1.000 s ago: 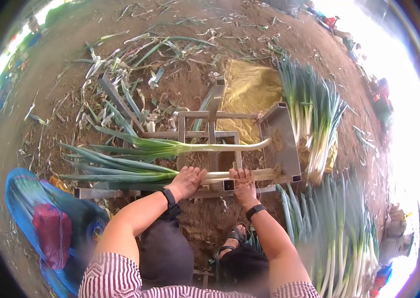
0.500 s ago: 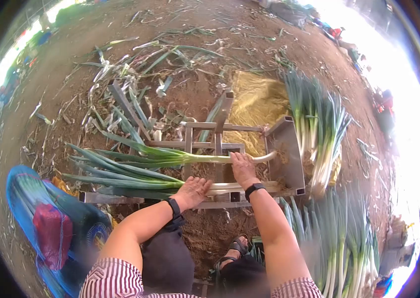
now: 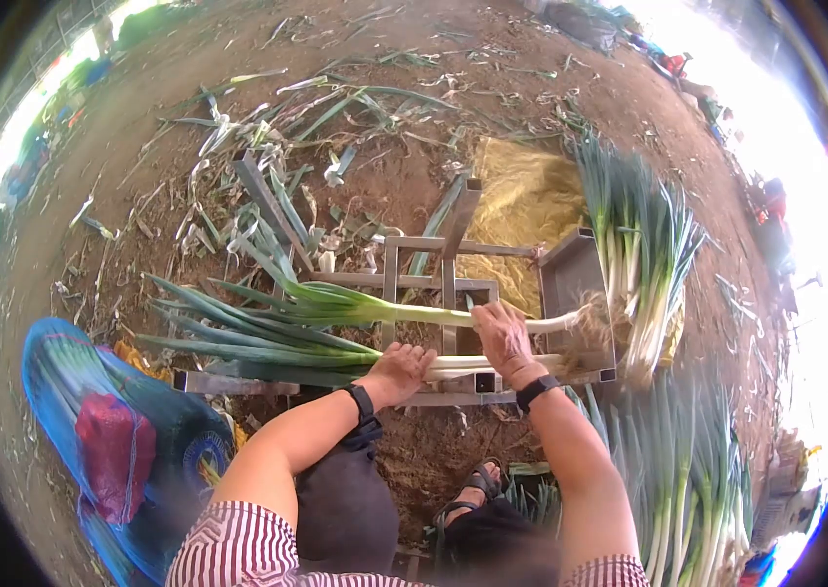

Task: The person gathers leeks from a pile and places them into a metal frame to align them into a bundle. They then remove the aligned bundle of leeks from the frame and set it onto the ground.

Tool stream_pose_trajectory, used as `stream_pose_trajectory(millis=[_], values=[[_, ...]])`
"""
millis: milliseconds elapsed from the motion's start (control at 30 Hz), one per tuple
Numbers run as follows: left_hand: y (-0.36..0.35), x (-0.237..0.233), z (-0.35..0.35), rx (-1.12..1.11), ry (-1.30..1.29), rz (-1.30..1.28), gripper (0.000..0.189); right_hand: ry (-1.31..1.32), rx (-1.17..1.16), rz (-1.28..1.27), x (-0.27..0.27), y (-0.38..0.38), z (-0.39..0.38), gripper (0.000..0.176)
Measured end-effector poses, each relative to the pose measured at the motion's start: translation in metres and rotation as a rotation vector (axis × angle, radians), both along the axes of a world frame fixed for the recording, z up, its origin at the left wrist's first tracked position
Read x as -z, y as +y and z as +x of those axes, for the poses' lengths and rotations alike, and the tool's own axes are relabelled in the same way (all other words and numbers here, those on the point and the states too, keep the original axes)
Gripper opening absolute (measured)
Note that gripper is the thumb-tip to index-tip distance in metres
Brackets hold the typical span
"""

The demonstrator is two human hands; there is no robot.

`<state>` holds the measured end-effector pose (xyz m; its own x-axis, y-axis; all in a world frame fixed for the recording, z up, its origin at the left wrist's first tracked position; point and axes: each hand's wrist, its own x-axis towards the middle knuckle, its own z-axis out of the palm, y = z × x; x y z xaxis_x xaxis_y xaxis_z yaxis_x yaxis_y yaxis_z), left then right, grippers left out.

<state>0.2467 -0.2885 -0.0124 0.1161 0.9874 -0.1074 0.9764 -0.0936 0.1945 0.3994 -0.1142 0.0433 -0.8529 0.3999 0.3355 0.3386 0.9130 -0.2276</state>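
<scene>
Long green onions lie sideways across a metal frame (image 3: 448,269), leaves to the left and white root ends to the right. My right hand (image 3: 504,338) is closed around the upper green onion (image 3: 424,314), whose shaggy roots reach the upright end plate (image 3: 571,279). Lower down, my left hand (image 3: 401,372) rests with bent fingers over the lower green onions (image 3: 455,363), just where the white shafts meet the leaves (image 3: 267,347). The undersides of both hands are hidden.
Bundled green onions (image 3: 634,254) lie beyond the end plate, partly on a yellow sack (image 3: 522,186). More green onions (image 3: 673,470) stand at lower right. A blue bag (image 3: 52,362) with a red bundle (image 3: 115,455) sits at left. Leaf scraps (image 3: 336,112) litter the soil.
The whole view has shifted slightly, moving things rightward. The upper green onion's root end, curved upward before, now lies straighter against the end plate. Both hands keep nearly the same places on the stalks.
</scene>
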Motion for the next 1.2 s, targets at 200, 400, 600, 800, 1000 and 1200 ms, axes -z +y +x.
stream_pose_trajectory(millis=[200,400,600,800,1000,1200], values=[[0.013,-0.039,0.004,-0.106,-0.175,-0.258,0.047,-0.035,0.067,0.381,-0.168,0.000,0.018,0.023],[0.002,-0.002,-0.001,-0.044,-0.121,-0.017,0.055,0.006,0.420,0.374,-0.278,0.016,0.183,0.028],[0.003,0.002,0.000,-0.032,-0.009,-0.065,0.055,0.266,0.872,0.213,-0.201,0.007,0.312,0.021],[0.003,0.013,-0.006,0.018,0.009,-0.005,0.062,0.023,1.157,-0.017,-0.065,0.023,0.317,0.018],[0.006,0.024,-0.011,0.104,0.086,-0.102,0.050,0.014,1.139,-0.250,-0.024,-0.006,0.342,0.028],[0.000,0.095,-0.036,0.148,0.045,0.346,0.022,0.109,1.191,-0.500,-0.127,-0.129,0.459,0.029]])
